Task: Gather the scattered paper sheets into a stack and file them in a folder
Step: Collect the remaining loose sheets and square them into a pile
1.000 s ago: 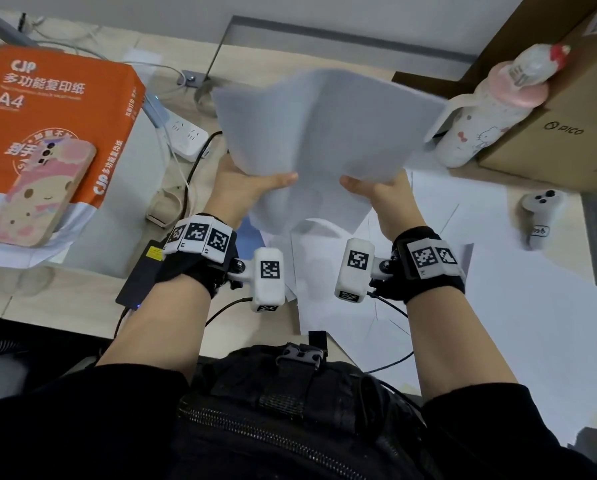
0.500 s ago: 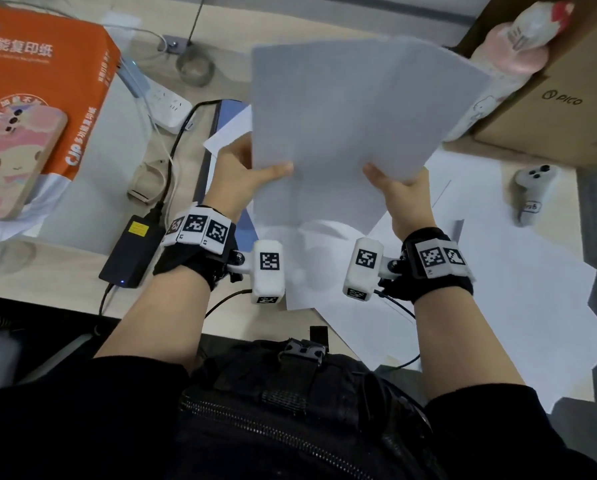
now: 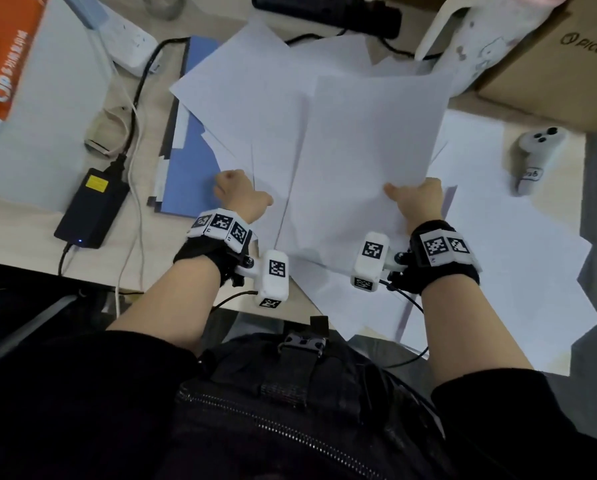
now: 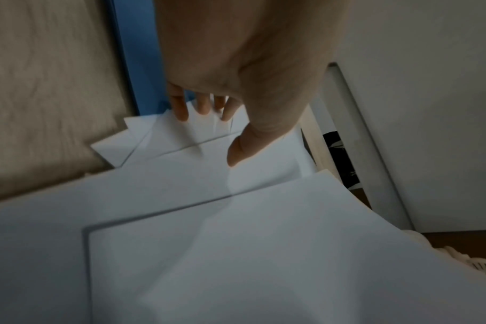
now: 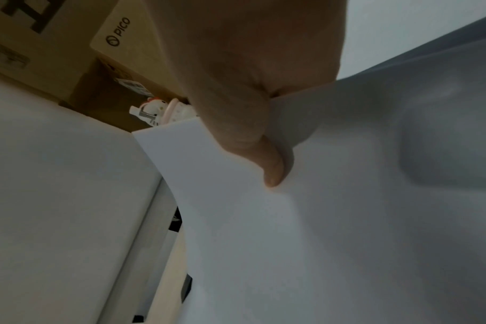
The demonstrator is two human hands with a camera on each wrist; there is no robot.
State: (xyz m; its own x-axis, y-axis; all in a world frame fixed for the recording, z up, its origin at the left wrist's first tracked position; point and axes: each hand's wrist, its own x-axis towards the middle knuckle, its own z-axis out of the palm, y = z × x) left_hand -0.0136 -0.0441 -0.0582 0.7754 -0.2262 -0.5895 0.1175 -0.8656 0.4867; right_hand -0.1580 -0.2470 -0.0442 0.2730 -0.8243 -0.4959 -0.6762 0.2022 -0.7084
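1. Loose white paper sheets (image 3: pixel 518 258) lie fanned across the pale wooden worktop (image 3: pixel 144 268); gathering looks barely underway.
2. The flat blue folder (image 3: pixel 186 168) lies half-buried, unfilled.
3. The right hand (image 3: pixel 416 199) pinches a thin white sheaf (image 3: pixel 366 161).
4. Only the left-wrist view shows the left hand (image 4: pixel 236 65) with fingers (image 4: pixel 181 107) extended onto sheets, grasping nothing.

Sheets (image 3: pixel 369 161) I hold hide my right hand's fingers; blue folder (image 3: pixel 186 161) partly buried under loose paper; orange ream (image 3: pixel 3 64) cut off left of folder.
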